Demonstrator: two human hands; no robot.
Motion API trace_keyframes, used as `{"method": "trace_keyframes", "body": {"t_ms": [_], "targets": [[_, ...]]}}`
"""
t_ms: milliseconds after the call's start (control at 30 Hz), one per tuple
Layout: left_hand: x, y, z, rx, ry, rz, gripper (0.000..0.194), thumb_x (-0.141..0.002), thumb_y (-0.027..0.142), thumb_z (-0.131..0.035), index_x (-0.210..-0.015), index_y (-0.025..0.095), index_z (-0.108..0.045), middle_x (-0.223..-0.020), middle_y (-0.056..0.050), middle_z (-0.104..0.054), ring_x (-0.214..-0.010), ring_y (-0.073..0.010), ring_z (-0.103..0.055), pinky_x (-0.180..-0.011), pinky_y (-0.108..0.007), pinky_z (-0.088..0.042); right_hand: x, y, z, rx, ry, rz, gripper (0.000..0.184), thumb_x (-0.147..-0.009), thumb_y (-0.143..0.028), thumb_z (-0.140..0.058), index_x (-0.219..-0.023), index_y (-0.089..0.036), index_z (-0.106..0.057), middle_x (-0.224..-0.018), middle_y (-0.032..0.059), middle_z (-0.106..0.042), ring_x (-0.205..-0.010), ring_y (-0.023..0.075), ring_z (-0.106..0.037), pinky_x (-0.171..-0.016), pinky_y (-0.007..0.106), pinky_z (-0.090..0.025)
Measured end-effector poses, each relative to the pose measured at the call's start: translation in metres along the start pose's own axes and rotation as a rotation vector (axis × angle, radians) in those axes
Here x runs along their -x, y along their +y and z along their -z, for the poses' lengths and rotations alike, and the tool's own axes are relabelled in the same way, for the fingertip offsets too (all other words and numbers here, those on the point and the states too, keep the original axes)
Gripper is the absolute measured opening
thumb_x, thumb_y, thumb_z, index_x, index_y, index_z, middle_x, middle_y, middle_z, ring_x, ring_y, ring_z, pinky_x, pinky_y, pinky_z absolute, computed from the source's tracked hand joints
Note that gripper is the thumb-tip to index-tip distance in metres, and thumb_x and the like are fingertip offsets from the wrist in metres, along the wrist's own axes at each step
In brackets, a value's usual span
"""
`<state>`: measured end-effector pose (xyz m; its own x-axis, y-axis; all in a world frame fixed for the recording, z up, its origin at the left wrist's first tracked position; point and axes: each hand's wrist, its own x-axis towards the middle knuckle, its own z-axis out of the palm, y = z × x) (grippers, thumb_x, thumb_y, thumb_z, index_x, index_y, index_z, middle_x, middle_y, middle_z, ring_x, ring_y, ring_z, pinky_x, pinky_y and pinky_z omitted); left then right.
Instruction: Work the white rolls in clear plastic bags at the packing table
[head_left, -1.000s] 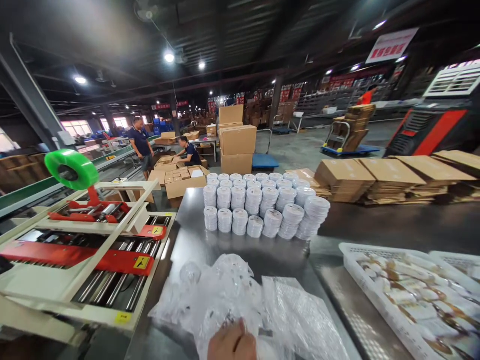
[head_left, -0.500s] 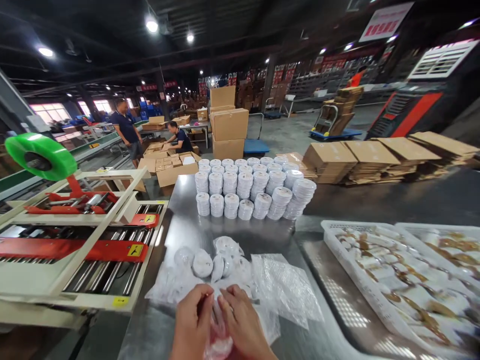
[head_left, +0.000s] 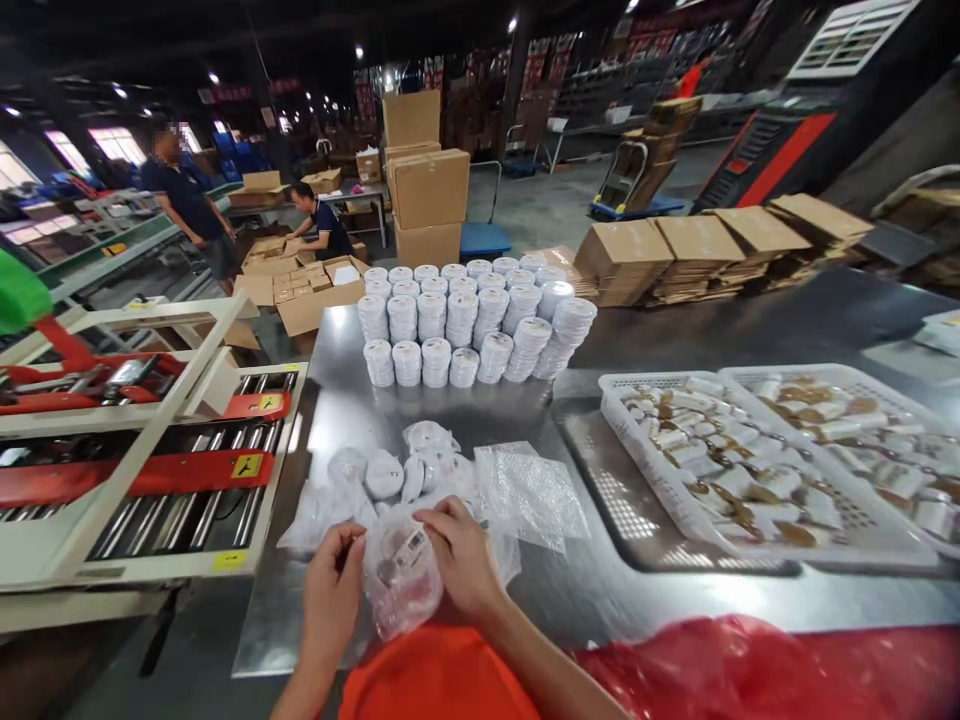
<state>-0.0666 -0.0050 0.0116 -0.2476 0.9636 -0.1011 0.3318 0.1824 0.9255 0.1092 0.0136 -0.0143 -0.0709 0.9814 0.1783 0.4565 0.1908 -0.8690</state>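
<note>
Between my hands is a clear plastic bag [head_left: 401, 585] with a round item and a white barcode label showing through it. The fingers of my left hand [head_left: 335, 570] pinch the bag's upper left edge. At its upper right edge, my right hand [head_left: 459, 550] grips it between thumb and fingers. Just beyond lies a loose heap of round white tins [head_left: 385, 475], some in clear plastic. To the right of the heap, flat bubble bags [head_left: 529, 490] overlap on the metal table [head_left: 330, 420].
Several stacks of round white tins [head_left: 435, 320] stand at the table's far side. White plastic baskets [head_left: 652, 510] of small wrapped goods sit at right. Flat cardboard boxes [head_left: 622, 260] are piled behind. A roller machine [head_left: 187, 470] borders the left; two people work beyond.
My hands have moved apart, and the plastic bag is now spread flat between them with its label in view. The camera has tilted further down.
</note>
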Motion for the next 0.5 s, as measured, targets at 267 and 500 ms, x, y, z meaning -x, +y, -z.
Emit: {"method": "trace_keyframes", "body": {"t_ms": [267, 500], "targets": [[-0.005, -0.018, 0.0, 0.127, -0.077, 0.106, 0.043, -0.077, 0.056, -0.058, -0.097, 0.018, -0.057, -0.06, 0.006, -0.043, -0.051, -0.0114, -0.039, -0.047, -0.025, -0.034, 0.001, 0.019, 0.0, 0.039, 0.004, 0.085, 0.034, -0.087, -0.014, -0.039, -0.093, -0.018, -0.072, -0.083, 0.005, -0.051, -0.074, 0.016, -0.057, -0.067, 0.03, -0.051], [-0.035, -0.019, -0.012, 0.065, -0.141, 0.064, 0.046, -0.074, 0.059, -0.058, -0.093, 0.017, -0.062, -0.058, 0.005, -0.047, -0.053, -0.0128, -0.044, -0.052, -0.026, -0.038, -0.004, 0.019, 0.005, -0.126, 0.027, 0.034, 0.028, -0.09, -0.018, -0.043, -0.102, -0.022, -0.067, -0.092, 0.0055, -0.056, -0.083, 0.0151, -0.058, -0.074, 0.029, -0.05]]}}
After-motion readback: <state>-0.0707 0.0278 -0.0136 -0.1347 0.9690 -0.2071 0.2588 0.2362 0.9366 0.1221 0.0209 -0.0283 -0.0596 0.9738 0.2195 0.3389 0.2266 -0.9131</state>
